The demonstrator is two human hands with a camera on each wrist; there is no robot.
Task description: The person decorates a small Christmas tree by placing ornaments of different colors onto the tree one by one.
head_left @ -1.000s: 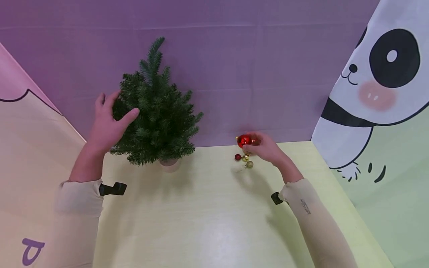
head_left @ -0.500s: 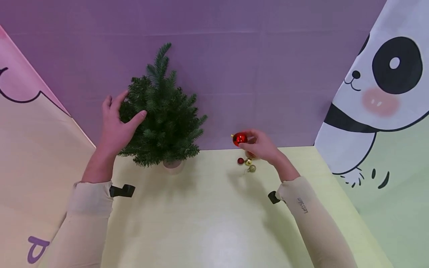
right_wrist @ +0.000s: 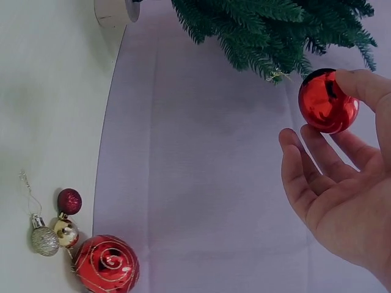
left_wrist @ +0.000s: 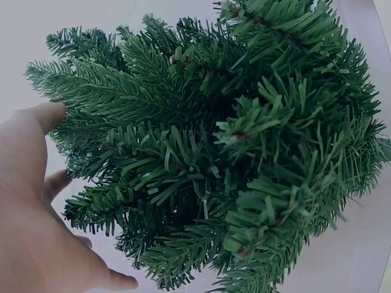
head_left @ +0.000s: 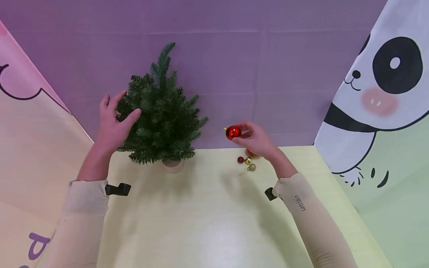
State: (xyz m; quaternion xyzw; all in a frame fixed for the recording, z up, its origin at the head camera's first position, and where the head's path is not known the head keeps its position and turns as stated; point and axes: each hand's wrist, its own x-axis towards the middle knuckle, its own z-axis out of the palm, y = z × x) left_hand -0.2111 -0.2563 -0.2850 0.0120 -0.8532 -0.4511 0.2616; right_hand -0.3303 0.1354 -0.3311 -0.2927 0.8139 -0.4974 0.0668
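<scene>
A shiny red Christmas bauble (head_left: 233, 132) with a gold cap is pinched between the thumb and fingers of my right hand (head_left: 256, 139), raised above the table. The right wrist view shows the same red bauble (right_wrist: 328, 102) at the fingertips. On the left, a small artificial Christmas tree (head_left: 161, 115) stands in a pale pot (head_left: 172, 166). My left hand (head_left: 114, 124) is at the tree's left side, thumb and fingers spread around the outer branches. In the left wrist view, those fingertips (left_wrist: 52, 115) lie right at the needles.
Below my right hand lie a larger red bauble with a gold swirl (right_wrist: 109, 265), a dark red ball (right_wrist: 69, 201), a gold ball (right_wrist: 66, 232) and a glittery ball (right_wrist: 44, 240). A purple cloth backdrop (head_left: 228, 74) rises behind the table (head_left: 207, 208).
My right hand has lifted the red bauble up and left, away from the other ornaments, exposing the larger red one beneath. My left hand stays beside the tree.
</scene>
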